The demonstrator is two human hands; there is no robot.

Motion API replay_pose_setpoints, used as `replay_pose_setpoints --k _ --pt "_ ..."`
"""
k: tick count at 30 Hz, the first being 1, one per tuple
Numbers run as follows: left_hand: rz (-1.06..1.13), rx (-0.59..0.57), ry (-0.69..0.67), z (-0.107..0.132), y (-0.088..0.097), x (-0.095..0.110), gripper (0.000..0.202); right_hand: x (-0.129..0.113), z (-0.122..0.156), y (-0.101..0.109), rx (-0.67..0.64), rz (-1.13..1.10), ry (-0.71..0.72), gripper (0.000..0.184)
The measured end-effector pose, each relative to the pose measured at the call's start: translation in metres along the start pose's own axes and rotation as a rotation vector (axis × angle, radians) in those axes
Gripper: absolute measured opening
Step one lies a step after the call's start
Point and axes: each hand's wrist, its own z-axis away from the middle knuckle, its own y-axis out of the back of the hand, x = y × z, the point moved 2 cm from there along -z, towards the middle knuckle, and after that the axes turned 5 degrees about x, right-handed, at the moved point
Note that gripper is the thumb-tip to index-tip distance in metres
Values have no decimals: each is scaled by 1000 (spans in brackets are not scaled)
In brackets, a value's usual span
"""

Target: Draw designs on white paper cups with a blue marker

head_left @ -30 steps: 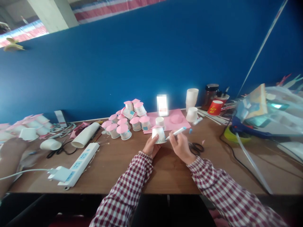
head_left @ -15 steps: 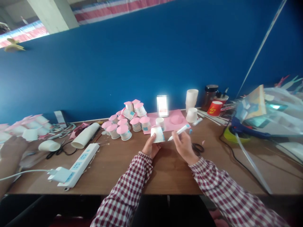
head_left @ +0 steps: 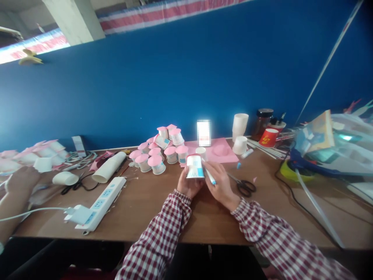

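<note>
My left hand [head_left: 189,186] grips a small upside-down white paper cup [head_left: 195,167] with blue print, held just above the wooden table [head_left: 163,210]. My right hand [head_left: 222,183] is closed round a white marker with a blue end [head_left: 210,177], its tip against the cup's right side. A pink paper sheet [head_left: 217,151] lies just beyond, with a small cup and a pink disc on it. To the left of it stands a heap of pink-topped cups [head_left: 161,151].
A white power strip [head_left: 99,202] with a plug and cable lies at the left. Scissors [head_left: 244,186] rest right of my hands. White cup stacks [head_left: 240,128], a red cup [head_left: 268,137], a dark jar and a plastic-wrapped pile sit at the right. Another person's hand [head_left: 20,182] is at the far left.
The marker has swung from pointing up-right to lying against the cup. Both hands and the cup have drawn closer together. The view shifted slightly.
</note>
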Motion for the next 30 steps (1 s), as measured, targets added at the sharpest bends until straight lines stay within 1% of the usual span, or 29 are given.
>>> replay_pose_setpoints --k 2,4,7,9,11,19,21,23,25,27,28,30 --pt "3 1 0 0 0 1 46 -2 2 -5 -11 46 -13 42" --pt "-2 -3 18 0 -1 3 49 1 4 -8 -47 88 -40 46" --pt "-3 -14 48 0 -1 3 50 9 8 -13 -149 128 -52 58" --pt "-7 -12 35 0 -1 3 48 12 10 -16 -204 117 -42 66" --pt "-20 -4 9 0 1 3 47 14 12 -18 -243 96 -32 70" --pt "-30 47 -27 -1 2 3 48 14 17 -23 -303 74 -29 72" --pt "-20 71 -58 -1 2 5 48 15 16 -23 -315 58 -54 74" --pt "-15 94 -88 -1 2 8 48 15 12 -19 -301 62 -111 74" --pt "-7 101 -112 -2 2 12 48 8 9 -10 -233 69 -177 68" --pt "-1 109 -128 -2 2 14 47 -11 9 6 -75 4 -219 56" --pt "-5 122 -131 -2 2 14 46 -23 12 14 -40 -98 -228 51" --pt "-25 145 -120 -2 3 12 45 -49 22 27 -50 -335 -230 43"
